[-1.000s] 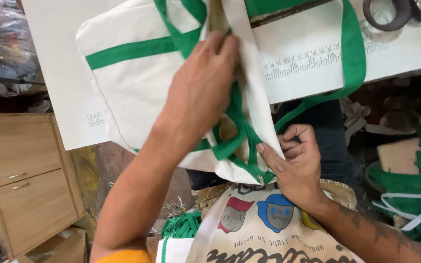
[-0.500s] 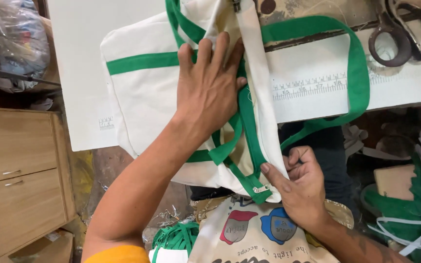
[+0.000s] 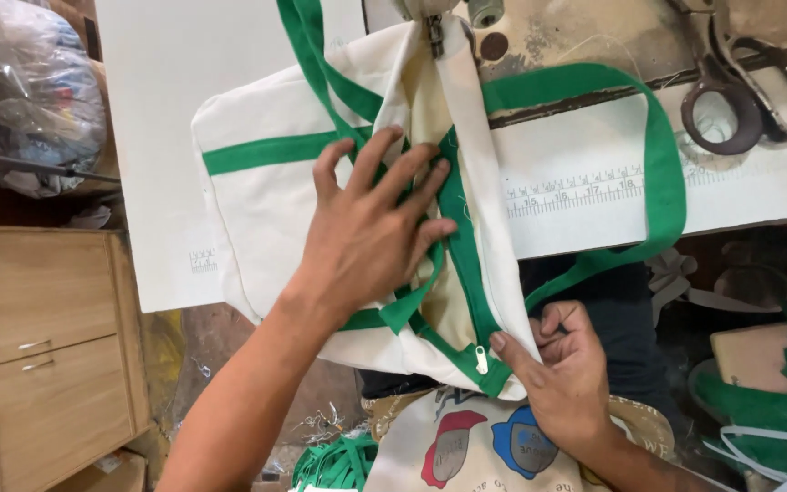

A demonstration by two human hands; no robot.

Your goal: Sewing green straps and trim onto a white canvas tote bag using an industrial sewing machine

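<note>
A cream canvas bag (image 3: 266, 219) with green trim and a green zipper lies on the white sewing table (image 3: 157, 109), its top edge under the sewing machine foot (image 3: 433, 27). My left hand (image 3: 371, 232) presses flat on the bag, fingers spread beside the green zipper tape (image 3: 462, 255). My right hand (image 3: 562, 374) pinches the bag's lower corner near the metal zipper pull (image 3: 481, 358). A green strap handle (image 3: 667, 182) loops out to the right over the table.
Large metal scissors (image 3: 744, 87) lie at the table's top right. A printed ruler strip (image 3: 576, 191) runs along the table edge. A wooden drawer cabinet (image 3: 43, 346) stands at left, a plastic-wrapped bundle (image 3: 25, 100) above it. Green strap piles (image 3: 758, 410) sit at right.
The bag has slid down and toward me on the table. My left hand went from gripping the seam to lying flat with fingers spread. My right hand keeps the lower corner.
</note>
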